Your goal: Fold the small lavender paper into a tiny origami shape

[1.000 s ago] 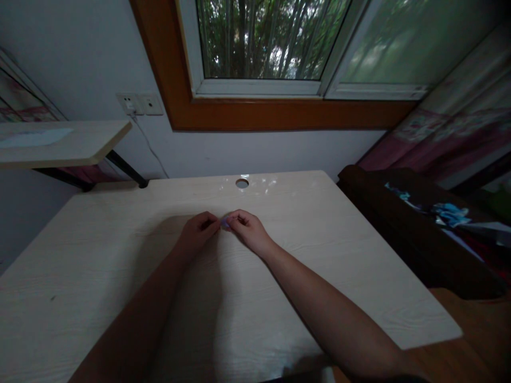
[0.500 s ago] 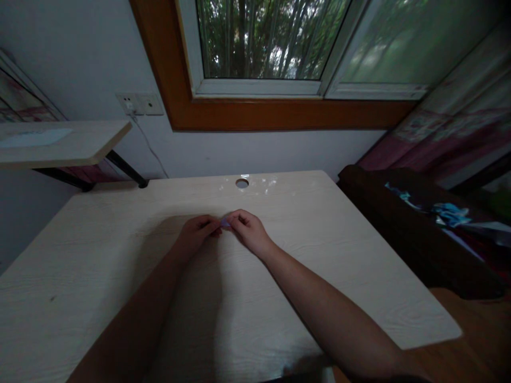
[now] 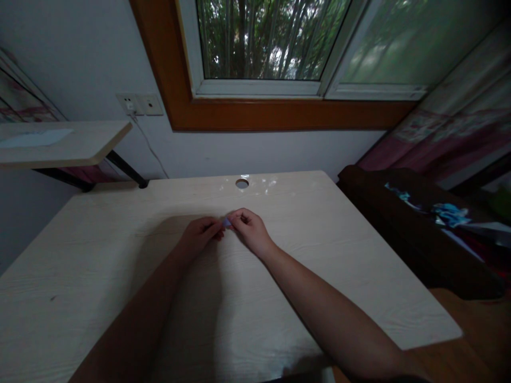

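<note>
A small purple piece, perhaps folded paper [image 3: 227, 222], shows between my two hands just above or on the desk [image 3: 287, 298]. My left hand [image 3: 202, 232] pinches its left side with thumb and fingertips. From the right, my right hand [image 3: 248, 227] grips the other side between thumb and forefinger. Fingers cover most of the piece, so its full shape is hidden. Both forearms reach in from the near edge, and a shadow falls beneath the left one.
Behind my hands is a round cable hole [image 3: 241, 183] in the desk. A raised shelf [image 3: 80, 146] on black legs stands at the left, with a white sheet [image 3: 35, 138] on it. Dark furniture [image 3: 379, 223] holding blue items [image 3: 451, 214] is beyond the right edge.
The purple piece has tilted slightly and shows a more pointed, triangular outline. Both hands keep their hold, with only small finger movements.
</note>
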{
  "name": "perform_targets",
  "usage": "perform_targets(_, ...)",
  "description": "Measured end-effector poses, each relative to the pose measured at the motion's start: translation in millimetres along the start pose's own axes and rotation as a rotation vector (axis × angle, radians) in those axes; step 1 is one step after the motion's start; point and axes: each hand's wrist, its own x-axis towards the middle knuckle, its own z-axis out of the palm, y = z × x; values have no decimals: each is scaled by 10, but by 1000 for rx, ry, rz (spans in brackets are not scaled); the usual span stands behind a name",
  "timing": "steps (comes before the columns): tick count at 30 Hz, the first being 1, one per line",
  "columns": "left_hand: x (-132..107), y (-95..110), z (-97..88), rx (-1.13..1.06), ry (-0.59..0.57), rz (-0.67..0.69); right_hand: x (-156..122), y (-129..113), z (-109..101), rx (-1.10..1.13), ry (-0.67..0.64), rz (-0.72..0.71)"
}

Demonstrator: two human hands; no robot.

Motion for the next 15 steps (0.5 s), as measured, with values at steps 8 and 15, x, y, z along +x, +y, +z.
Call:
perform_targets(8,-13,21,-6,-10,-25,11,10,1,-22,-10,11,-4)
perform_targets(15,-23,19,-14,-20,-20,60,17,19,-24,-14,-2,-12)
